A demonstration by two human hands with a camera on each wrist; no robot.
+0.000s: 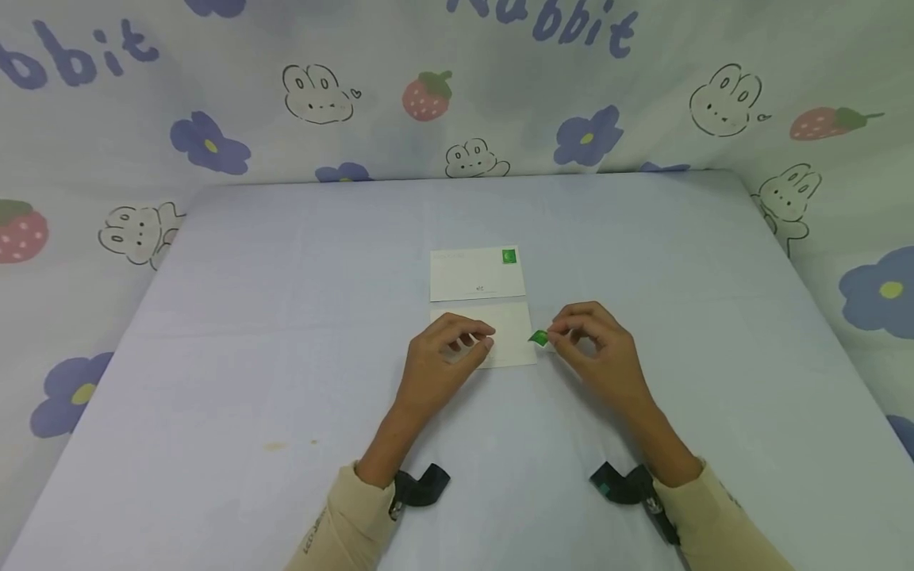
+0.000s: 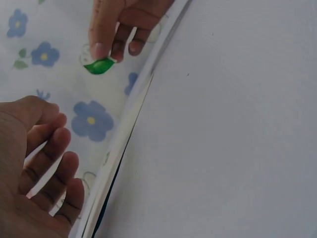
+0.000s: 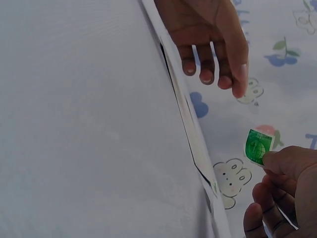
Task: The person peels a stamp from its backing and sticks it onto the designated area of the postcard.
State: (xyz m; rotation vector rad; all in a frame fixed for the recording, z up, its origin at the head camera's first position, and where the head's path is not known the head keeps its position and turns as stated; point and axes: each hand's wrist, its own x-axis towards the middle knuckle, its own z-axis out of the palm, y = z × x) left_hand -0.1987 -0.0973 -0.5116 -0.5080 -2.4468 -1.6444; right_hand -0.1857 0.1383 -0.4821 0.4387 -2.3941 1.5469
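Observation:
My right hand (image 1: 598, 349) pinches a green stamp (image 1: 539, 338) with a white border between thumb and fingertip, just off the right edge of the lower envelope (image 1: 510, 333). The stamp's printed face (image 3: 258, 146) shows in the right wrist view, its lower end under the thumb. Over the left part of that envelope hovers my left hand (image 1: 444, 357), fingers loosely bent and thumb near the fingertips, holding nothing visible. Directly above lies another white envelope (image 1: 471, 276), flat, with a green stamp (image 1: 509, 256) in its upper right corner.
A white cloth covers the table (image 1: 286, 277), with a faint yellowish stain (image 1: 274, 446) at front left. Behind it hangs a curtain (image 1: 500, 95) printed with rabbits, flowers and strawberries. Dark wrist-worn cameras (image 1: 423, 485) stick out inward from both sleeves.

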